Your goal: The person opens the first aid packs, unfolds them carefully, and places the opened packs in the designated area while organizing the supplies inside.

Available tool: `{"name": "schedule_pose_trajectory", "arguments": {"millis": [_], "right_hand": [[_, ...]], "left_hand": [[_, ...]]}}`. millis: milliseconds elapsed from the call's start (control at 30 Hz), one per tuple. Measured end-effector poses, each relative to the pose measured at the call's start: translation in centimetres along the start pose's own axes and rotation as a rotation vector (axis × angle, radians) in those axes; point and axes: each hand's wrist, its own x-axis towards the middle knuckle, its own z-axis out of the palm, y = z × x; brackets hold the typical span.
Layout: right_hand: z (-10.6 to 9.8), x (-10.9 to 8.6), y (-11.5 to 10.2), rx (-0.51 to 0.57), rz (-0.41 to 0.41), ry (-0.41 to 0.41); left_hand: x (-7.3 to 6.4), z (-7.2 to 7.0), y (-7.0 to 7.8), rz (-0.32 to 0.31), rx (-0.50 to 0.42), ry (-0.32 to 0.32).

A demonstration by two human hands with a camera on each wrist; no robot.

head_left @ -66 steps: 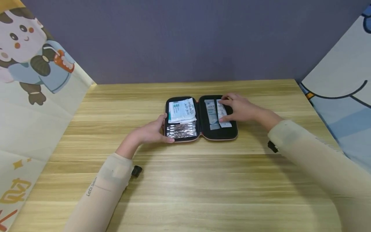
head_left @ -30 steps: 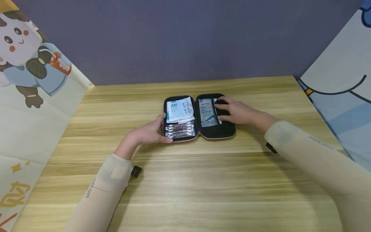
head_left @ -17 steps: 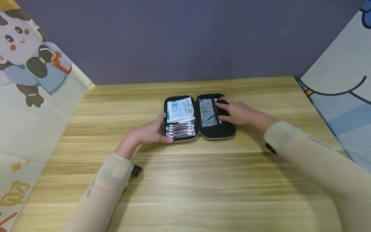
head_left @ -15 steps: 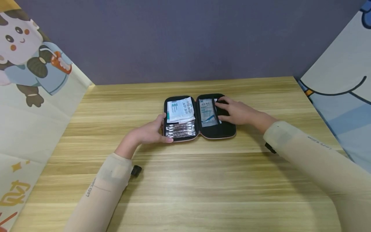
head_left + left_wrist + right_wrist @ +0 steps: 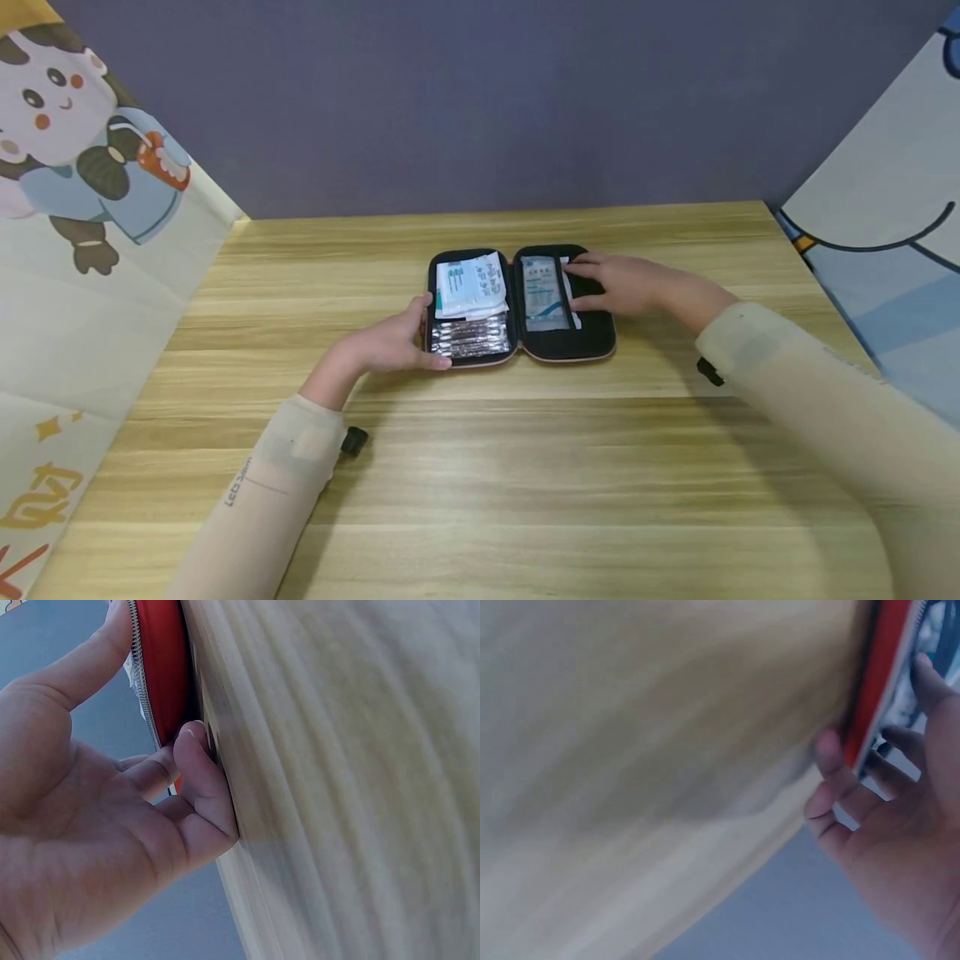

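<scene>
A first-aid case [image 5: 566, 346], red outside with black lining, lies unfolded on the table. My left hand [image 5: 390, 340] grips its left half by the outer edge, thumb at the near corner; in the left wrist view that thumb lies on the zipper edge. This half holds white packets [image 5: 471, 286] above a row of silver-wrapped sticks [image 5: 470, 336]. In the right half, a pale blue-white packet [image 5: 543, 292] lies under a black elastic strap [image 5: 562, 292]. My right hand [image 5: 626, 285] is over this half, its spread fingers near the white strip showing right of the strap.
The case rests on a wood-grain table [image 5: 480, 467]. Behind it rises a dark blue-grey panel [image 5: 480, 108]. Printed cartoon sheets [image 5: 97, 317] stand at the left and right sides.
The packet in the right half has slid left under the strap, so less shows on its right side. My right hand has since eased slightly right. My left hand stays on the case.
</scene>
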Motion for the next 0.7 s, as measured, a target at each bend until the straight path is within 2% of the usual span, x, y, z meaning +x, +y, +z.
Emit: {"name": "schedule_pose_trajectory", "arguments": {"millis": [100,300,433,600,700], "right_hand": [[-1.2,-0.1,-0.4,-0.034,0.006,-0.012],[-3.7,0.5,-1.7,-0.061,-0.022,0.053],[-4.9,1.3,-3.3,-0.106,-0.032,0.065],[-5.3,2.6,-5.2,-0.136,-0.065,0.048],[-4.8,3.2,-6.4,-0.133,-0.125,0.069]], "left_hand": [[-0.1,0.0,0.1,-0.002,0.003,-0.003],[-0.2,-0.1,0.1,-0.002,-0.003,-0.005],[-0.3,-0.1,0.1,-0.004,0.009,-0.002],[-0.3,-0.1,0.2,-0.002,0.024,0.003],[-0.3,-0.1,0.2,0.001,0.025,0.003]]}}
